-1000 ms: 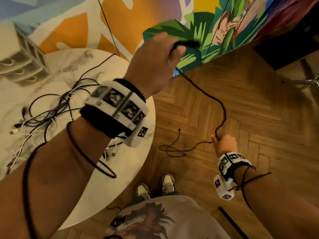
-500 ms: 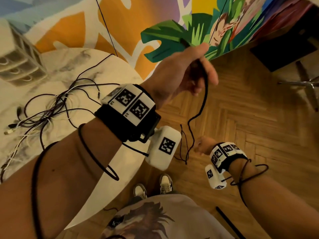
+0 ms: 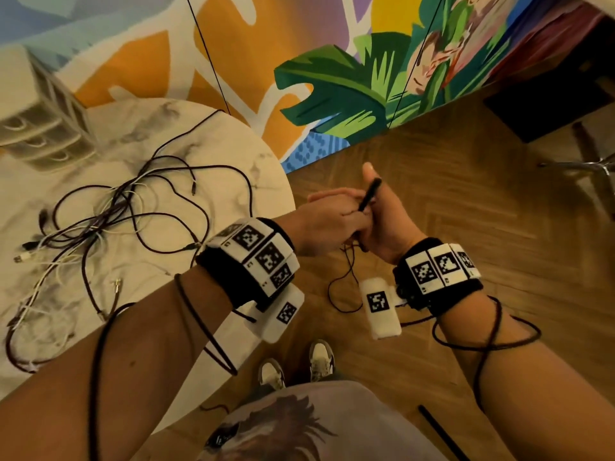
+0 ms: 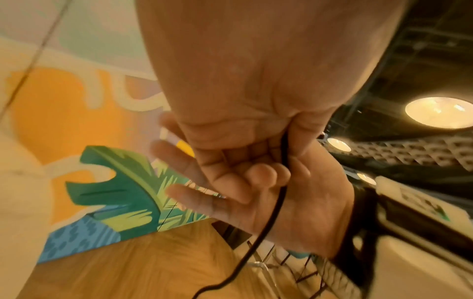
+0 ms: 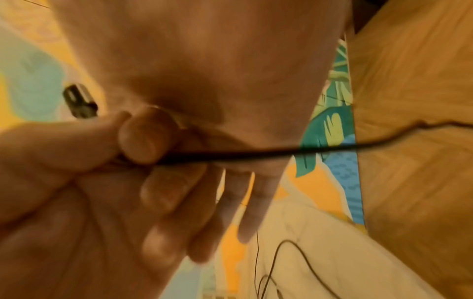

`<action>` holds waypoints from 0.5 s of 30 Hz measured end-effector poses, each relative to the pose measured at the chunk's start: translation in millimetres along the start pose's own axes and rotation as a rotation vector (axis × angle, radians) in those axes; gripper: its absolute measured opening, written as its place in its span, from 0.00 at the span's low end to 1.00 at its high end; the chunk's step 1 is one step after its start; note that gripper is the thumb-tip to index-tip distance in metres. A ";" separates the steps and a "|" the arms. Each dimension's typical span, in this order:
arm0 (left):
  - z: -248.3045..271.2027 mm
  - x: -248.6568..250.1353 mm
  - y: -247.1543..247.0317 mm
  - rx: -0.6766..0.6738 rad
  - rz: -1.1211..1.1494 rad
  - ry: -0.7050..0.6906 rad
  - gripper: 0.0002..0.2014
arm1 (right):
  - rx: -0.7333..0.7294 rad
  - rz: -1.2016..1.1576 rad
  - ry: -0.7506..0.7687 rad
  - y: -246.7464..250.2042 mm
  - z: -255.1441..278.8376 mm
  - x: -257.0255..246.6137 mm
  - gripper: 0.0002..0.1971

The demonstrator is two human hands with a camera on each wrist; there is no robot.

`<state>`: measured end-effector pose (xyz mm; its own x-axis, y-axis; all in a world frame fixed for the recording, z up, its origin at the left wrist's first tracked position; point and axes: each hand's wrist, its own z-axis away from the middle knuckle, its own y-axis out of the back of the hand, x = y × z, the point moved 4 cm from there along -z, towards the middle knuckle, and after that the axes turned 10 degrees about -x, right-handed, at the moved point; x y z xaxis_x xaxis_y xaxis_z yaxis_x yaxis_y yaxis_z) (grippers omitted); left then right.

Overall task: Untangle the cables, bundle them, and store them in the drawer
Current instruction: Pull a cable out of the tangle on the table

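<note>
Above floor, both hands (image 3: 352, 224) pinch black cable (image 3: 370, 194).

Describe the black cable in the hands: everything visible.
The black cable is thin, round and flexible, with what looks like a rubbery jacket. One stiff, thicker plug end sticks up past the right hand beside its raised thumb. The left hand pinches it where the two hands meet, off the table's edge, over the wooden floor. Below the hands the slack hangs in a loose loop; where it ends is hard to tell. It is not bundled yet.
</note>
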<state>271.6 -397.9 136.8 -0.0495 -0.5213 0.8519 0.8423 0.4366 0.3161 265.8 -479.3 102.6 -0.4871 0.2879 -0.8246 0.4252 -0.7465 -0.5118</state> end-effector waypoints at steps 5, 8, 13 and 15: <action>7.4 -18.3 10.5 0.170 0.016 -0.004 0.09 | 0.015 0.197 -0.004 -6.2 -0.4 10.6 0.26; 15.6 -17.5 21.6 0.312 -0.163 -0.066 0.04 | 0.056 0.263 -0.098 -6.4 -2.9 16.1 0.20; 37.2 -18.8 31.0 0.172 0.040 -0.079 0.10 | -0.056 0.265 -0.185 -9.5 -4.6 17.6 0.16; 41.4 -19.3 31.1 0.142 0.115 -0.046 0.08 | -0.082 0.323 -0.204 -12.6 -6.3 16.3 0.14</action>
<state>276.5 -343.8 147.5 0.0160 -0.4293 0.9030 0.7594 0.5927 0.2683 257.3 -461.5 94.0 -0.4564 -0.0857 -0.8857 0.6369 -0.7265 -0.2579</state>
